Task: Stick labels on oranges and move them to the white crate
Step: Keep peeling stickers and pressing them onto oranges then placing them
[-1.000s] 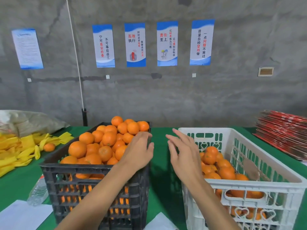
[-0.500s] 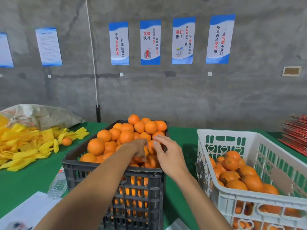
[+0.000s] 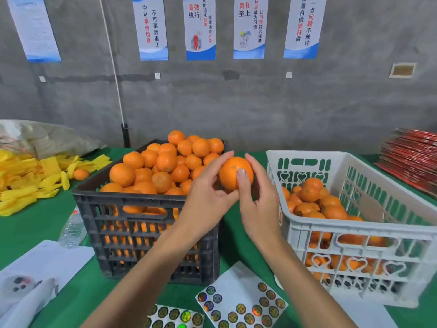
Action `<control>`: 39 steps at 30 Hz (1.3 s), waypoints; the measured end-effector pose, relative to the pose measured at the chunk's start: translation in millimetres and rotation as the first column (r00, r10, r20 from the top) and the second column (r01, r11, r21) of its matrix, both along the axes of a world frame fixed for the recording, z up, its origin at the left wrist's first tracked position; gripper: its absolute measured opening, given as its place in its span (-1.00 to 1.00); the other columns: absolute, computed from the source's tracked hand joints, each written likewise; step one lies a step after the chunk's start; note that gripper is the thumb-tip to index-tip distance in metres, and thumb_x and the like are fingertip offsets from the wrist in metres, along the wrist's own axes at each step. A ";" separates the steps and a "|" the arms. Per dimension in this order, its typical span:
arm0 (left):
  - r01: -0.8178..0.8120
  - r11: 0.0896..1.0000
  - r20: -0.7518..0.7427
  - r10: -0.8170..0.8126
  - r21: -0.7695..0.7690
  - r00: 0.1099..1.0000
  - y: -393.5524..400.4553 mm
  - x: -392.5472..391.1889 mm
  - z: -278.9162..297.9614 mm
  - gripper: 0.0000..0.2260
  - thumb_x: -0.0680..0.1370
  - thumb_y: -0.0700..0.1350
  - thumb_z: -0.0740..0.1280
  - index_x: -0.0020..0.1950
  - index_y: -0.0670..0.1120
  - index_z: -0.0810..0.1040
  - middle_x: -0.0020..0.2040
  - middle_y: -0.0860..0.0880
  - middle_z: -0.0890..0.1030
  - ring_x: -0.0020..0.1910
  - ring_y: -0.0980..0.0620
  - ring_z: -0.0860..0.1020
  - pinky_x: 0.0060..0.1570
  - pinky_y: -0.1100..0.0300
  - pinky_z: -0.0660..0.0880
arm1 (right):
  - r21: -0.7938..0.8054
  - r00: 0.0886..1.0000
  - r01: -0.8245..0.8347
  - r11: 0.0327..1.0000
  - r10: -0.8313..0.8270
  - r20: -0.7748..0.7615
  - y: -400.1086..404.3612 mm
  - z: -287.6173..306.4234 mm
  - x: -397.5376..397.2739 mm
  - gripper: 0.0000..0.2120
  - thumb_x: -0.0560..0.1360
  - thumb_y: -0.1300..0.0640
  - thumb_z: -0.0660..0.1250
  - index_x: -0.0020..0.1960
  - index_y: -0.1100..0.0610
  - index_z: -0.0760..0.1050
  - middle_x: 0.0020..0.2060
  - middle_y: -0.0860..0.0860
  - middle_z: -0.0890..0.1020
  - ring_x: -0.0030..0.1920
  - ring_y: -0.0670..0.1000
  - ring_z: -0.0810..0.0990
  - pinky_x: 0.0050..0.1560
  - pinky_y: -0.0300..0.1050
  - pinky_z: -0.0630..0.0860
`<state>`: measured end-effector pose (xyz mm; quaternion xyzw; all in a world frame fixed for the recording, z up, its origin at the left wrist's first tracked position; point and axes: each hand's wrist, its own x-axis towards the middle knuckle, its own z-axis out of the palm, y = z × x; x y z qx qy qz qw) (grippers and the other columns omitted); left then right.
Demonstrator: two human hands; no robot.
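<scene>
Green table [image 3: 35,230], orange [image 3: 233,172] between both hands (fingers curled)

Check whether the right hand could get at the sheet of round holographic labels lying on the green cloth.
Probably yes: the sheet of round holographic labels lies uncovered below the right hand, but that hand now holds the orange.

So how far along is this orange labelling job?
Done: a layer of oranges lies in the white crate. In hand: both hands, left and right, hold one orange. Left: the black crate is heaped, and sticker sheets remain.
</scene>
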<state>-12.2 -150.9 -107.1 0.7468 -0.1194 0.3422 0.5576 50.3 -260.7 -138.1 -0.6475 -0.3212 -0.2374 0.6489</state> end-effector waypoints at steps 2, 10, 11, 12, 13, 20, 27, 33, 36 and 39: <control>-0.009 0.995 0.006 0.009 0.096 1.000 -8.7 -3.7 -19.7 -0.40 0.51 -0.27 0.50 0.49 0.06 0.43 0.42 0.11 0.45 0.35 0.17 0.50 0.10 0.25 0.59 | 0.000 1.000 0.021 1.000 -0.021 -0.016 -14.2 -23.0 -5.9 -0.52 0.65 -0.28 0.12 0.51 -0.15 0.35 0.40 -0.19 0.48 0.39 -0.17 0.46 0.31 -0.22 0.48; 0.032 0.969 -0.191 0.016 0.245 0.982 -29.2 1.2 -122.3 -0.39 0.57 -0.09 0.46 0.55 0.15 0.30 0.45 0.26 0.31 0.37 0.16 0.46 0.15 0.17 0.61 | -0.287 0.982 0.006 0.958 -0.060 -0.181 -62.0 -112.6 -17.0 -0.51 0.70 -0.23 0.00 0.59 -0.15 0.22 0.49 -0.18 0.38 0.42 -0.27 0.37 0.34 -0.44 0.35; 0.049 0.973 -0.257 0.011 0.226 0.966 -28.8 1.4 -137.5 -0.39 0.57 -0.06 0.46 0.56 0.17 0.28 0.44 0.26 0.31 0.34 0.18 0.48 0.17 0.15 0.61 | -0.377 0.976 0.003 0.926 -0.085 -0.200 -66.1 -125.2 -18.2 -0.51 0.71 -0.20 -0.03 0.61 -0.10 0.20 0.49 -0.16 0.36 0.44 -0.25 0.35 0.36 -0.47 0.28; 0.051 0.976 -0.318 0.019 0.210 0.948 -27.7 2.1 -151.7 -0.38 0.57 -0.03 0.45 0.56 0.19 0.26 0.44 0.26 0.30 0.29 0.22 0.51 0.18 0.12 0.60 | -0.464 0.970 0.007 0.886 -0.118 -0.211 -69.9 -137.7 -20.0 -0.51 0.72 -0.15 -0.04 0.61 -0.06 0.19 0.48 -0.15 0.37 0.45 -0.22 0.33 0.38 -0.47 0.23; 0.034 0.979 -0.365 0.042 0.200 0.930 -25.7 3.5 -164.1 -0.37 0.57 0.00 0.45 0.56 0.20 0.24 0.45 0.24 0.30 0.25 0.26 0.54 0.20 0.10 0.60 | -0.545 0.965 0.016 0.838 -0.156 -0.212 -73.5 -149.5 -21.5 -0.53 0.73 -0.10 -0.04 0.61 -0.01 0.21 0.45 -0.15 0.40 0.43 -0.19 0.35 0.39 -0.44 0.21; -0.034 0.979 -0.493 0.131 0.201 0.860 -19.6 6.3 -225.8 -0.37 0.60 0.06 0.40 0.54 0.33 0.13 0.47 0.27 0.23 0.31 0.14 0.51 0.31 0.10 0.51 | -0.888 0.948 0.027 0.460 -0.293 -0.123 -80.3 -186.0 -29.0 -0.62 0.68 -0.03 0.20 0.36 0.20 0.46 0.35 0.10 0.50 0.26 0.08 0.54 0.29 -0.09 0.44; -0.070 0.980 -0.461 0.150 0.185 0.875 -15.2 9.7 -249.9 -0.36 0.59 0.11 0.37 0.53 0.38 0.08 0.46 0.30 0.21 0.21 0.37 0.50 0.23 0.17 0.57 | -0.882 0.934 0.034 0.470 -0.330 -0.140 -80.8 -196.4 -29.8 -0.58 0.66 -0.16 0.19 0.20 0.15 0.59 0.54 0.00 0.32 0.36 -0.01 0.50 0.33 -0.17 0.41; -0.073 0.981 -0.458 0.150 0.182 0.876 -17.0 6.9 -251.2 -0.35 0.60 0.07 0.38 0.56 0.28 0.09 0.48 0.25 0.20 0.18 0.32 0.54 0.22 0.06 0.59 | -0.824 0.923 0.078 0.561 -0.353 -0.153 -79.7 -203.0 -25.7 -0.66 0.66 -0.04 0.26 0.13 0.23 0.61 0.38 -0.04 0.43 0.29 -0.08 0.48 0.25 -0.36 0.33; -0.064 0.978 -0.454 0.149 0.197 0.878 -18.3 3.7 -248.4 -0.36 0.61 0.07 0.36 0.58 0.25 0.08 0.49 0.26 0.18 0.20 0.23 0.55 0.22 0.09 0.58 | -0.805 0.924 0.128 0.579 -0.365 -0.116 -78.7 -204.9 -25.2 -0.72 0.64 0.01 0.31 0.06 0.22 0.65 0.15 -0.07 0.47 0.08 -0.13 0.49 0.13 -0.38 0.36; -0.060 0.972 -0.441 0.158 0.227 0.884 -18.8 -1.0 -247.5 -0.38 0.62 0.05 0.35 0.57 0.24 0.07 0.50 0.25 0.15 0.25 0.21 0.52 0.22 0.14 0.58 | -0.784 0.916 0.160 0.600 -0.387 -0.109 -76.3 -204.8 -24.9 -0.77 0.61 0.04 0.34 0.03 0.19 0.67 0.00 -0.11 0.46 -0.05 -0.16 0.45 0.05 -0.38 0.37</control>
